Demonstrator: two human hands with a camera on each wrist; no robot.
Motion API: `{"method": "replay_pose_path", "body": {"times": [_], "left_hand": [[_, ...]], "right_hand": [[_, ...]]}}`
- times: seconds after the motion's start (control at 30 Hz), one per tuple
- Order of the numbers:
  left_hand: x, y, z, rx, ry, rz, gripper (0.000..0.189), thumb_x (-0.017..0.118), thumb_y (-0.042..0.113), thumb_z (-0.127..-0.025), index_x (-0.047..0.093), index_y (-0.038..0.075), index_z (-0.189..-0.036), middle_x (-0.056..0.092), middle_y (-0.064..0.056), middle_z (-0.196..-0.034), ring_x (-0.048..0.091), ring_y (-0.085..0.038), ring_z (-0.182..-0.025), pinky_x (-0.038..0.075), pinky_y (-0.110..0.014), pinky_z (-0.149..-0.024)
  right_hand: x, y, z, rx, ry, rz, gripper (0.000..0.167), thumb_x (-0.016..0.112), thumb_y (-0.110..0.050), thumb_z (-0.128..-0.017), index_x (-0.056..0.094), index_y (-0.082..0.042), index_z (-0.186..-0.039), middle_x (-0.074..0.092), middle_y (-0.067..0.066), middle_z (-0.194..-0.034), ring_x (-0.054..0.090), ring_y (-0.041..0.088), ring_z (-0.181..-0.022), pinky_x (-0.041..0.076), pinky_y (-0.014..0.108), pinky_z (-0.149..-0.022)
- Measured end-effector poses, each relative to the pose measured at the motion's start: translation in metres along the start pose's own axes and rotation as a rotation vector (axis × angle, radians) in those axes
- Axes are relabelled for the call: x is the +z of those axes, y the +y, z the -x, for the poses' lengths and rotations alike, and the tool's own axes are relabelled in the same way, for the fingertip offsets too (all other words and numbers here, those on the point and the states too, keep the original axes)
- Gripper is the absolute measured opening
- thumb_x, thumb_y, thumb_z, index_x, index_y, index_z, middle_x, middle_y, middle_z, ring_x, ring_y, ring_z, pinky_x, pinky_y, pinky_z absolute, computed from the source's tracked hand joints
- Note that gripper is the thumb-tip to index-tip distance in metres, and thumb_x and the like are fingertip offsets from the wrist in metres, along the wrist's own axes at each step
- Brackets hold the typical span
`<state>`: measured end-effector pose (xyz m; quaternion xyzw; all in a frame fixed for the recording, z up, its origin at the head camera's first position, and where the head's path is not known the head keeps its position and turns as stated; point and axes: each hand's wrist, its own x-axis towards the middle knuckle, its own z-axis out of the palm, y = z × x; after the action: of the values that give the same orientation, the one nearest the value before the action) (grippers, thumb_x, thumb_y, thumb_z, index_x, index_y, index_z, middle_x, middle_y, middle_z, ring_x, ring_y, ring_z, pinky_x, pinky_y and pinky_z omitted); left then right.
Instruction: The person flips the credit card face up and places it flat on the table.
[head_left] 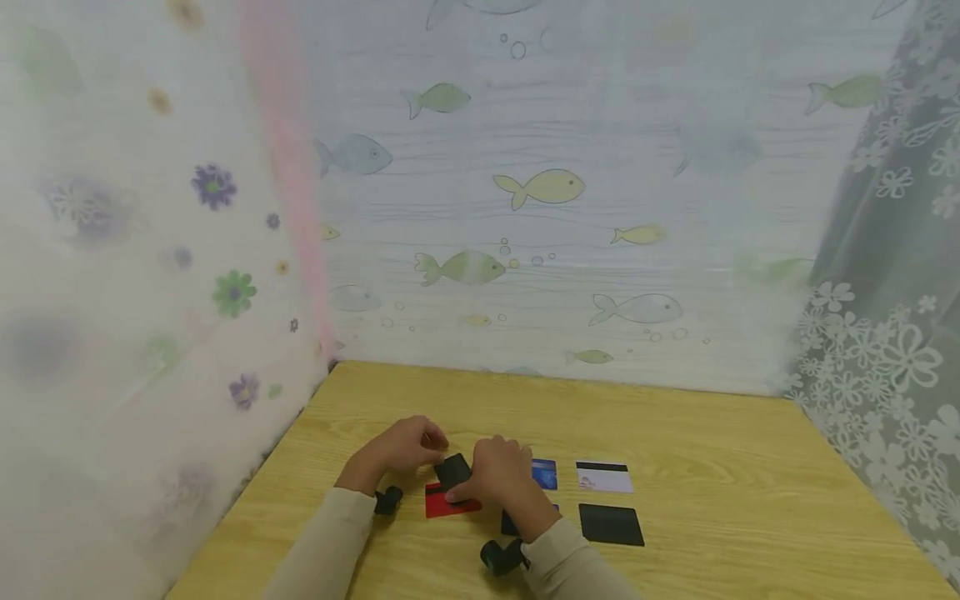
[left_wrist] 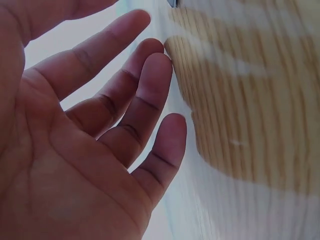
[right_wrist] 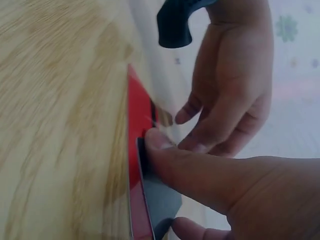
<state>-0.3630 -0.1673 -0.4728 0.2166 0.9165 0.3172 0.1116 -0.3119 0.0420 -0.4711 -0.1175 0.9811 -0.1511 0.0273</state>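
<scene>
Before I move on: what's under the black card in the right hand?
Part of the red card shows beneath, including some of its dark stripe. The black card and right hand hide the rest; whether the cards touch, I can't tell.

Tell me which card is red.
The card with the black stripe, partly hidden in the head view by the dark card in the right hand; no other visible card shows red.

- Left hand [left_wrist: 80, 142], palm toward the camera, fingers slightly bent and spread.
- Wood-grained surface [left_wrist: 250, 115] on the right, with pale glare across it.
- Small dark-edged sliver [left_wrist: 173, 3] at the top edge, too cropped to identify.
</scene>
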Motion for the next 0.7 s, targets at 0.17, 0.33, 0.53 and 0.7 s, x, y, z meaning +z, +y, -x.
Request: {"method": "replay_pose_path", "body": {"times": [0.17, 0.33, 0.53, 0.7], "left_hand": [[0.003, -0.003, 0.002, 0.006, -0.039, 0.05, 0.023, 0.08, 0.01, -0.089, 0.077, 0.009, -0.112, 0.076, -0.003, -0.112, 0.069, -0.027, -0.109, 0.055, -0.051, -0.096], [0.005, -0.004, 0.004, 0.012, -0.047, 0.082, 0.031, 0.087, 0.007, -0.079, 0.077, 0.011, -0.109, 0.072, 0.0, -0.113, 0.066, -0.022, -0.107, 0.052, -0.052, -0.099], [0.006, -0.002, 0.011, -0.02, -0.059, -0.043, 0.054, 0.098, 0.028, -0.068, 0.069, 0.019, -0.113, 0.058, 0.004, -0.116, 0.054, -0.017, -0.104, 0.05, -0.044, -0.096], [0.006, 0.003, 0.018, -0.054, -0.036, -0.151, 0.064, 0.098, 0.04, -0.064, 0.064, 0.023, -0.115, 0.053, 0.005, -0.115, 0.052, -0.016, -0.103, 0.05, -0.042, -0.093]], "right_hand": [[-0.001, 0.0, 0.002, -0.008, -0.01, -0.12, 0.051, 0.094, -0.057, -0.065, 0.061, -0.019, -0.062, 0.056, -0.004, -0.064, 0.051, 0.022, -0.066, 0.036, 0.046, -0.069], [-0.003, -0.001, 0.003, 0.031, -0.018, -0.081, 0.052, 0.091, -0.06, -0.067, 0.061, -0.018, -0.065, 0.057, -0.002, -0.064, 0.052, 0.023, -0.065, 0.037, 0.045, -0.068], [-0.009, -0.007, 0.007, 0.063, -0.057, -0.024, 0.052, 0.088, -0.064, -0.07, 0.062, -0.019, -0.068, 0.058, -0.002, -0.067, 0.053, 0.024, -0.066, 0.04, 0.05, -0.076], [-0.009, -0.006, 0.008, 0.038, -0.069, -0.065, 0.05, 0.089, -0.058, -0.072, 0.06, -0.018, -0.065, 0.056, -0.002, -0.063, 0.052, 0.022, -0.061, 0.037, 0.047, -0.073]]}}
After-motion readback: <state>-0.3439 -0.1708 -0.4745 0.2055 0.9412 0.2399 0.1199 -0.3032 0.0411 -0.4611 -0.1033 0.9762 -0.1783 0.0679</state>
